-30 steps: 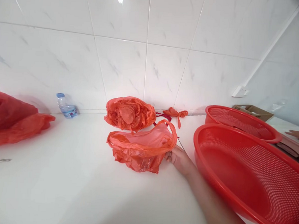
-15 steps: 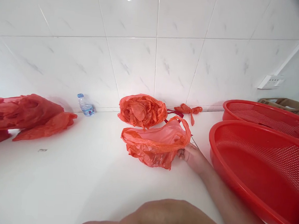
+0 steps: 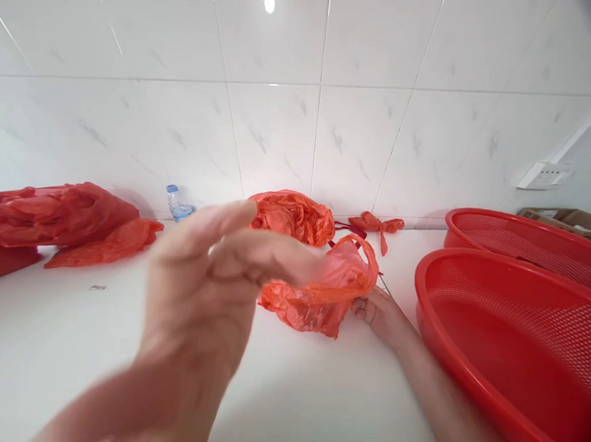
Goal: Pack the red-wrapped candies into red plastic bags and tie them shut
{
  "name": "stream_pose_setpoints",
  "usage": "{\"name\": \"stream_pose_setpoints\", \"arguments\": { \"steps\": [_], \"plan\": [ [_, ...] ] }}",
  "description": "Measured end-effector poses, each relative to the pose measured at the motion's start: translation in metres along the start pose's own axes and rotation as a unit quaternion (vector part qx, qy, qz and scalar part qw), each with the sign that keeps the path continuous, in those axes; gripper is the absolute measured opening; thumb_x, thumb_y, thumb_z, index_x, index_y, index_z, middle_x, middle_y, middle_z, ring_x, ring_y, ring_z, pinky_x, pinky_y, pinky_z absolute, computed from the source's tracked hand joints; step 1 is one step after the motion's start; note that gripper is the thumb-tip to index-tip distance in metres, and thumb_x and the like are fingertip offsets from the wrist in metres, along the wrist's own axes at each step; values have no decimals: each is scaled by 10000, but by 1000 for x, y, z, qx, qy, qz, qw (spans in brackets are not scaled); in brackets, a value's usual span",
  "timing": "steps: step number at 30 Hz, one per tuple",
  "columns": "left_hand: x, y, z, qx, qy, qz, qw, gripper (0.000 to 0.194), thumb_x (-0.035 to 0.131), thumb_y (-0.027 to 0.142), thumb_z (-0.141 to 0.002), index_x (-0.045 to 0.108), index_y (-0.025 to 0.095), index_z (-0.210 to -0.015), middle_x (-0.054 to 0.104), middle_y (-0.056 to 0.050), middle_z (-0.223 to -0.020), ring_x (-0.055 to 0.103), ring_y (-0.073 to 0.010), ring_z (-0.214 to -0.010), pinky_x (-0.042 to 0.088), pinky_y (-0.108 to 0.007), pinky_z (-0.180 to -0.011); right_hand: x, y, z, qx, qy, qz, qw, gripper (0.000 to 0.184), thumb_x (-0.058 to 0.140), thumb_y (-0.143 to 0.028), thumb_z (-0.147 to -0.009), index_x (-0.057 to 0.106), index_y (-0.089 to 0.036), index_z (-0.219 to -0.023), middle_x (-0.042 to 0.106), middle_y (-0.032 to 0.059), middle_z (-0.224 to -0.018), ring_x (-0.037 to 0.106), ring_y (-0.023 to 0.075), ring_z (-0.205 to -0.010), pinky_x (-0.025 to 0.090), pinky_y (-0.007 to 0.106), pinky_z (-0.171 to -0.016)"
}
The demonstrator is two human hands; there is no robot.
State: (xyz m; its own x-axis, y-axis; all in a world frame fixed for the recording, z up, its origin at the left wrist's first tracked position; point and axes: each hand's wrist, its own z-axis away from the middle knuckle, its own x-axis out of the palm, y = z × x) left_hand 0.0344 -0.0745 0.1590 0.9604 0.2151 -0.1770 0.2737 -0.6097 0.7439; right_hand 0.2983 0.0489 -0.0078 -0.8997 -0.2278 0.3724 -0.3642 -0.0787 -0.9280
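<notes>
Orange bag (image 3: 315, 309) lies crosswise, mouth up, right grip (image 3: 377, 311) pinching its rim, left grip (image 3: 201, 288) spread.

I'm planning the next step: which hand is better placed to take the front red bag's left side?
Probably the left hand: it looks empty and overlaps the left of the front red bag in view; the right hand seems occupied, its grip at the right side.

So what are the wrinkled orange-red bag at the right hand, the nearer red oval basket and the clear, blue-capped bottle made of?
The bag looks like thin, glossy plastic film, crinkled and translucent. The basket seems moulded plastic, with a smooth, shiny rim and mesh sides. The bottle is see-through, probably plastic, though glass is possible.
</notes>
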Motion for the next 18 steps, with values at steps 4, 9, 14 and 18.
{"name": "stream_pose_setpoints", "arguments": {
  "steps": [4,9,14,18],
  "plan": [
    [8,-52,-31,32,102,-16,994,374,554,435,-823,517,238,-1139,607,-71,-1115,547,-246,-1103,484,-418,-871,1,3,-4,-4,-15,-27,1000,272,672,-406,-755,623,-206,-932,643,23,-762,585,127,-612,422,214,-498],
    [-1,-131,1,-114,141,-186,966,641,629,439,-767,362,259,-1322,360,-121,-1410,338,-282,-1299,362,-471,-1002,10,8,-5,-58,63,17,996,431,514,-611,-800,607,-248,-1013,651,45,-966,604,166,-727,489,274,-584],
    [2,-160,22,-314,105,-15,943,633,523,541,-814,342,228,-1334,443,-145,-1349,417,-292,-1254,364,-457,-994,29,0,4,-182,192,162,951,412,472,-567,-846,570,-294,-1139,565,29,-1210,541,183,-1046,472,285,-804],
    [7,-161,20,-290,78,115,947,561,532,536,-812,428,201,-1249,511,-138,-1278,536,-274,-1115,465,-401,-868,47,-23,7,-259,219,185,922,473,464,-518,-872,450,-290,-1286,454,44,-1351,418,187,-1241,344,339,-1019]
  ]
}}
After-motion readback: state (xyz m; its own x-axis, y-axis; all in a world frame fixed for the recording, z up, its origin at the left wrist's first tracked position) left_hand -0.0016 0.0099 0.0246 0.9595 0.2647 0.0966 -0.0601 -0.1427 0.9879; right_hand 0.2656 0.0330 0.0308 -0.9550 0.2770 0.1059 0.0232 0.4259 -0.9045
